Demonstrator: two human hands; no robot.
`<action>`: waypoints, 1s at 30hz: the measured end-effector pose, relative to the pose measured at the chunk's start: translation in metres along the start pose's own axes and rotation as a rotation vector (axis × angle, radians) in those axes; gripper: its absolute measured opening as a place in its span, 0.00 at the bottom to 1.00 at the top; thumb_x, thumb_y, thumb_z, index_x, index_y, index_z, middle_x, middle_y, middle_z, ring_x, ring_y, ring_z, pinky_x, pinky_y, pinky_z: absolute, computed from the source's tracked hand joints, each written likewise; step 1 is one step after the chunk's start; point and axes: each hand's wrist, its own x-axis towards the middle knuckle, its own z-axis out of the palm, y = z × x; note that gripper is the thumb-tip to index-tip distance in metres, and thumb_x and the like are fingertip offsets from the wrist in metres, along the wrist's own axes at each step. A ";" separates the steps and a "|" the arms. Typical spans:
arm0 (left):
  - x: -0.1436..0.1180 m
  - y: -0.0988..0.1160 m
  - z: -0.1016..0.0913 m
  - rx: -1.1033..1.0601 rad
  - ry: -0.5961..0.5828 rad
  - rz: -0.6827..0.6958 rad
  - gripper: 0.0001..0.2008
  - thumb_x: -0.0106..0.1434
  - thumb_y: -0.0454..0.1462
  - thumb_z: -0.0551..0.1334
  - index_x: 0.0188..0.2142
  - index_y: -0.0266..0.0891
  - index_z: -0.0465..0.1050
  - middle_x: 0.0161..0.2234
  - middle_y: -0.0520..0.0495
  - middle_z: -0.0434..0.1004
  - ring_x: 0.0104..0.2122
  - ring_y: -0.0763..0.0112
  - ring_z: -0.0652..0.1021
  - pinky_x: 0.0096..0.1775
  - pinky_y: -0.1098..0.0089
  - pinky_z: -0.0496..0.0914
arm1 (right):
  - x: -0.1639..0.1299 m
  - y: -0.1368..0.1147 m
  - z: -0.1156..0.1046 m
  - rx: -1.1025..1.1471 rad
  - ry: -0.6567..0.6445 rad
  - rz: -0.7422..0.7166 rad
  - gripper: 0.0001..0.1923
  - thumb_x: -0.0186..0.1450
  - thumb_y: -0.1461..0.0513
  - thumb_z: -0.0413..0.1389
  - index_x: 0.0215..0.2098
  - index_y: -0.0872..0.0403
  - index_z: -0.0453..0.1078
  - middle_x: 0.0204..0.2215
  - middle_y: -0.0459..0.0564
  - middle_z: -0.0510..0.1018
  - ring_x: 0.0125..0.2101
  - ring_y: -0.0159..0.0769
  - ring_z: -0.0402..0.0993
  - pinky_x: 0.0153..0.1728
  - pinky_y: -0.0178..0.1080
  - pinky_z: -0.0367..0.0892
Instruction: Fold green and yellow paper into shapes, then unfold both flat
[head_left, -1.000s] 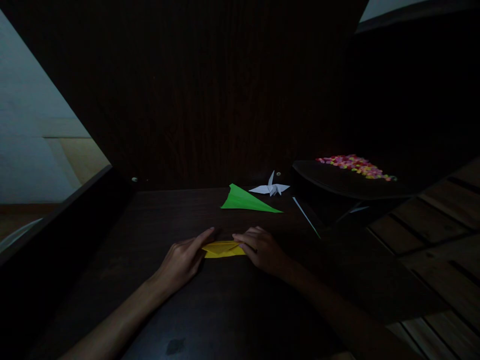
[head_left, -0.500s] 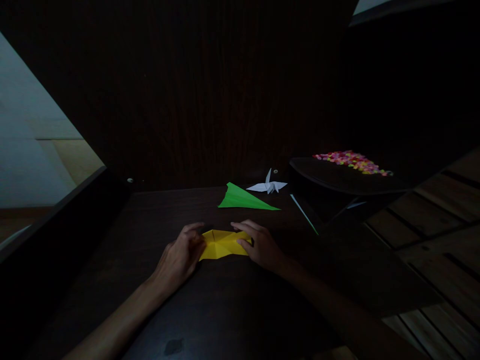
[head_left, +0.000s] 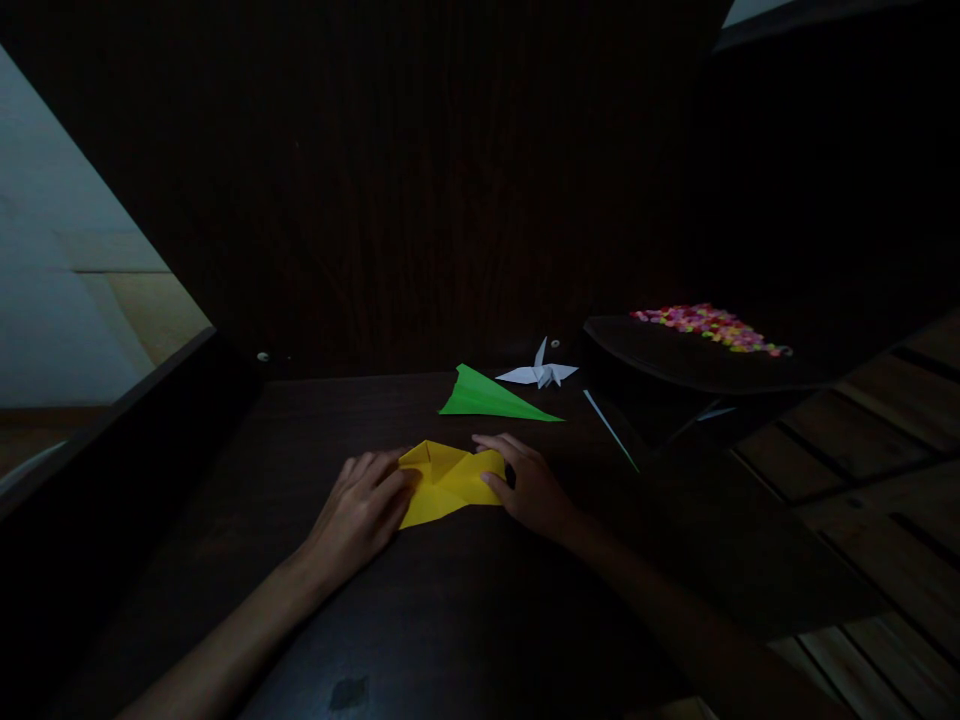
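Observation:
A creased sheet of yellow origami paper (head_left: 442, 485) is spread between my two hands just above or on the dark table. My left hand (head_left: 367, 500) grips its left end, thumb and fingers closed on the edge. At the right end, my right hand (head_left: 525, 485) pinches the paper between thumb and fingers, and that edge curls up. The paper's upper edge rises in a peak near the middle. Beyond it lies a folded green paper (head_left: 487, 395), narrowing to a point on the right. A white paper crane (head_left: 541, 373) sits behind the green piece.
A thin pale strip (head_left: 611, 430) lies right of the green paper. On a dark curved shelf (head_left: 675, 375) at the right is a heap of small pink, red and yellow pieces (head_left: 709, 325). A dark panel (head_left: 412, 200) closes the back; a raised edge (head_left: 150, 400) runs along the left.
The yellow paper has opened wider, its upper edge peaking higher and its lower left edge dropping. My left hand's fingers have shifted over its end. The view has moved slightly.

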 end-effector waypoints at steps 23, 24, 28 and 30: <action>-0.006 0.006 0.013 -0.205 -0.178 0.036 0.19 0.68 0.28 0.51 0.56 0.40 0.67 0.61 0.39 0.67 0.58 0.59 0.71 0.56 0.57 0.72 | -0.002 0.006 0.006 -0.026 0.106 0.049 0.26 0.58 0.70 0.58 0.55 0.54 0.66 0.48 0.56 0.71 0.44 0.41 0.72 0.46 0.45 0.72; -0.005 0.008 0.013 -0.210 -0.167 0.027 0.18 0.69 0.29 0.51 0.56 0.40 0.66 0.60 0.39 0.68 0.58 0.59 0.72 0.55 0.58 0.73 | -0.002 0.005 0.006 -0.024 0.109 0.062 0.26 0.58 0.70 0.58 0.55 0.54 0.66 0.47 0.55 0.71 0.42 0.40 0.72 0.44 0.45 0.73; -0.002 0.014 0.012 -0.203 -0.160 0.031 0.19 0.71 0.33 0.51 0.61 0.39 0.61 0.60 0.38 0.67 0.58 0.59 0.71 0.56 0.57 0.71 | -0.002 0.006 0.007 -0.009 0.120 0.074 0.26 0.58 0.70 0.58 0.54 0.54 0.66 0.46 0.55 0.73 0.37 0.36 0.74 0.40 0.42 0.74; -0.001 0.016 0.012 -0.180 -0.178 0.039 0.20 0.72 0.35 0.51 0.62 0.40 0.61 0.62 0.40 0.65 0.59 0.58 0.70 0.58 0.55 0.69 | -0.002 0.006 0.007 -0.003 0.129 0.068 0.25 0.58 0.70 0.57 0.54 0.54 0.66 0.45 0.54 0.75 0.37 0.36 0.75 0.40 0.42 0.74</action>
